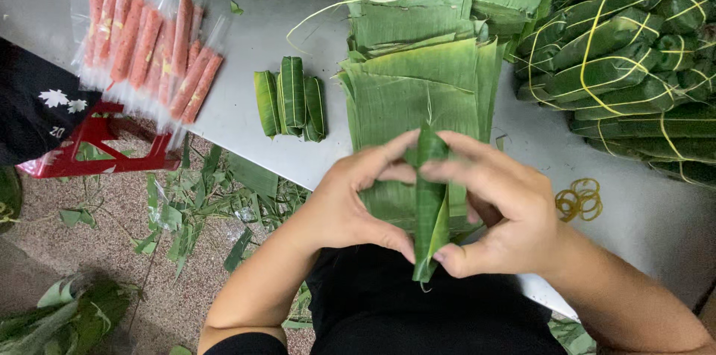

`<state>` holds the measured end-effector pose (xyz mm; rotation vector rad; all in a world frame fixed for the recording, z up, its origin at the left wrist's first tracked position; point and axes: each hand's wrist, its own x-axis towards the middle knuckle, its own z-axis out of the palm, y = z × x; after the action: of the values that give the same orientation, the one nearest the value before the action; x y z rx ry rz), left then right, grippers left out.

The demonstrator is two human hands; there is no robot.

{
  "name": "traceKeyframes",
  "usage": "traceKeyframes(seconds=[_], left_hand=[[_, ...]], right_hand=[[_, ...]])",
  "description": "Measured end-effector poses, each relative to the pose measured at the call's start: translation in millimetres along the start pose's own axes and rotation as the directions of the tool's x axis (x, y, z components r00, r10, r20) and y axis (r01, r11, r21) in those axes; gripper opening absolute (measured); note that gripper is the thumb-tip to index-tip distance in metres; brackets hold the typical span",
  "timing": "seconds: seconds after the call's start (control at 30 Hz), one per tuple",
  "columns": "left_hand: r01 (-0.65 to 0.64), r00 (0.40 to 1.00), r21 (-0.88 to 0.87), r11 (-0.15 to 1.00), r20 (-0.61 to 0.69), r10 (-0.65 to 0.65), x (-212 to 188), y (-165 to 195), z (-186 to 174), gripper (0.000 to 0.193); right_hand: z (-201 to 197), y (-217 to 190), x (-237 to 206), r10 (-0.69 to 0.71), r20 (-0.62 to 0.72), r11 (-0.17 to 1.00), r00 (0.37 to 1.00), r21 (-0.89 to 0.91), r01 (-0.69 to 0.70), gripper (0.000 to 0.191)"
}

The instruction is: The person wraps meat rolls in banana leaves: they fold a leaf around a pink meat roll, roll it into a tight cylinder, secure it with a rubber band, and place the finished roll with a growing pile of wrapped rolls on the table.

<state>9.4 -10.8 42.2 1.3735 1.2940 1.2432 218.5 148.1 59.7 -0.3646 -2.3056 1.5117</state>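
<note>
Both my hands hold one long narrow roll wrapped in green banana leaf (430, 206), upright over the table's near edge. My left hand (350, 202) pinches its top with the fingertips and presses its lower part with the thumb. My right hand (501, 209) grips it from the other side, fingers over the top, thumb near the bottom end. Beneath them lies a stack of flat banana leaf sheets (418, 90). Three finished small leaf rolls (291, 105) lie side by side to the left.
Pink sausages in clear plastic sleeves (149, 45) lie at the table's left on the grey table (246, 42). Bundles of leaf rolls tied with yellow bands (626, 57) pile up at right. Loose yellow rubber bands (580, 200) sit near my right wrist. Leaf scraps (186, 206) litter the floor.
</note>
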Motion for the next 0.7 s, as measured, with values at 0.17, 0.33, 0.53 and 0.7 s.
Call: traceKeyframes(seconds=[0.17,0.33,0.53,0.7], left_hand=[[-0.057,0.974,0.331,0.942,-0.187,0.125,-0.3,-0.7,18.1,0.111],[0.132,0.966,0.008,0.991,-0.227,-0.127,-1.9,6.8,25.2,0.103],[0.344,0.938,-0.561,0.753,0.159,-0.309,-5.0,1.8,23.2,0.093],[0.395,0.917,-0.716,0.576,0.271,-0.291,-1.7,-14.2,32.4,0.099]], right_hand=[[10.5,-10.8,0.8,0.018,0.087,0.999,0.996,0.04,-0.021,0.065],[18.8,-12.4,15.5,-0.451,0.033,0.845,0.892,-0.308,0.438,0.056],[20.6,-9.4,19.1,-0.491,0.022,0.868,0.871,-0.073,0.492,0.033],[18.8,-24.8,5.1,-0.181,0.034,0.946,0.983,0.278,0.165,0.018]])
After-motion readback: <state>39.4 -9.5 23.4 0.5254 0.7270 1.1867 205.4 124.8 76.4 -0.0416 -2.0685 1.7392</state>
